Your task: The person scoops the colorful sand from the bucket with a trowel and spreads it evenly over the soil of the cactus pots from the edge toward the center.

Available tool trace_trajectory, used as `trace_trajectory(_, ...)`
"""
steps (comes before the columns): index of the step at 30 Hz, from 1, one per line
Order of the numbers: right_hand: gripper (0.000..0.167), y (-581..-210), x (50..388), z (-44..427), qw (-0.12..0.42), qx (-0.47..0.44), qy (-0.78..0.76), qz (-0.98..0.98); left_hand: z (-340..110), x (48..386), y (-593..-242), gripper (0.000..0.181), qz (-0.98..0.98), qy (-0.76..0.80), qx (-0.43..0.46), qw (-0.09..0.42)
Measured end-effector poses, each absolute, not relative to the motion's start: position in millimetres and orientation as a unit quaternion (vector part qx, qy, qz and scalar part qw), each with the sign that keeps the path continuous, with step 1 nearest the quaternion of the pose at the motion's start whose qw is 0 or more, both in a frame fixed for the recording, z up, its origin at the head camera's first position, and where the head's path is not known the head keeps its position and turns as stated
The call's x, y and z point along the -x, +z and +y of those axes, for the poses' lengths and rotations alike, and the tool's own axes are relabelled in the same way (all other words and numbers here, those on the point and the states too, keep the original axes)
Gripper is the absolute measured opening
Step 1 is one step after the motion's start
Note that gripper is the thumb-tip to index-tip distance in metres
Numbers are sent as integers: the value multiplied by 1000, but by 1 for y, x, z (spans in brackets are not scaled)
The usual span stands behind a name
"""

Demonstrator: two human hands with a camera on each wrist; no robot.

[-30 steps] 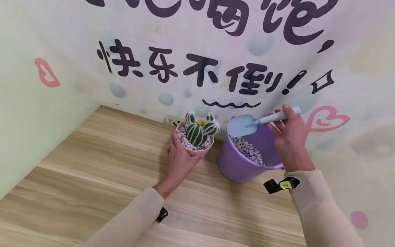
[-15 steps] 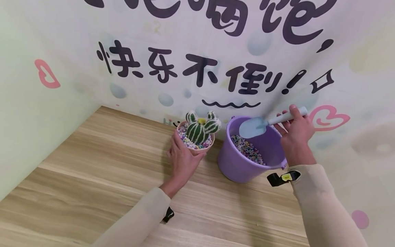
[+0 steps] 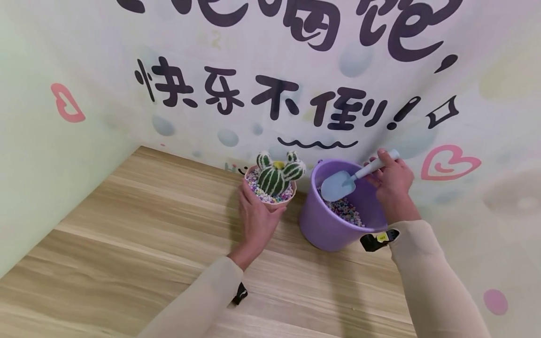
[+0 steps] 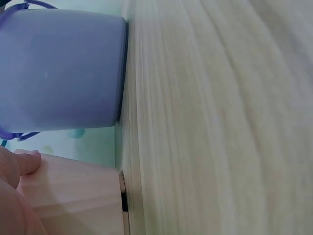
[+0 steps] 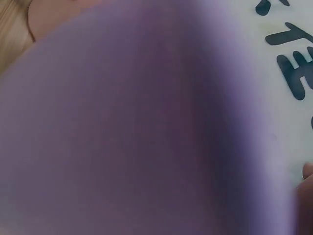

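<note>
In the head view, my left hand (image 3: 258, 224) holds a pink flowerpot (image 4: 80, 196) by its side, thumb to the right and fingers to the left. A striped green cactus (image 3: 272, 180) with a yellow top stands in it among small multicoloured pebbles (image 3: 259, 190). My right hand (image 3: 394, 184) grips the handle of a light blue hand shovel (image 3: 338, 186). Its blade is inside the mouth of a purple bucket (image 3: 320, 223), above or touching the pebbles (image 3: 348, 212); I cannot tell which. Blurred bucket wall fills most of the right wrist view.
Flowerpot and bucket stand side by side on a wood-grain tabletop (image 3: 139, 234), the bucket to the right. Close behind them rises a printed wall sheet (image 3: 236, 131) with large dark characters. A pale green wall (image 3: 29, 164) borders the table at the left.
The shovel has gone right, then back left and down, its blade now lower inside the bucket. My left hand has shifted slightly right, still holding the flowerpot.
</note>
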State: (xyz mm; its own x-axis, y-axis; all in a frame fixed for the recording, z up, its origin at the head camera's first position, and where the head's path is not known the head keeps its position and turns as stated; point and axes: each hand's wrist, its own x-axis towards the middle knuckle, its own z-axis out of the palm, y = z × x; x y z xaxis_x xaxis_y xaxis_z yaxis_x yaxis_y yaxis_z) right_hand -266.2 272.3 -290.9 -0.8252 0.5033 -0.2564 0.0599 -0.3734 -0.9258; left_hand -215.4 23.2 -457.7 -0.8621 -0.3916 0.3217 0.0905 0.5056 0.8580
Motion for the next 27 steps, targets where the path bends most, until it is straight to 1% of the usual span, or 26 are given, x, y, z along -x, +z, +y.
trace_trajectory(4,33,-297,268,274,109,263,769,-573,25,216,-457,131,-833,-490,-90,239)
trace_trajectory(8,35,-302,271,276,93,268,757,-589,27,217,-457,131,-836,-492,-96,224)
trace_trajectory(17,34,-306,274,282,62,249,757,-601,29,218,-457,129,-834,-493,-96,229)
trace_trajectory(27,46,-309,277,289,11,234,744,-626,29,218,-457,128,-833,-489,-96,240)
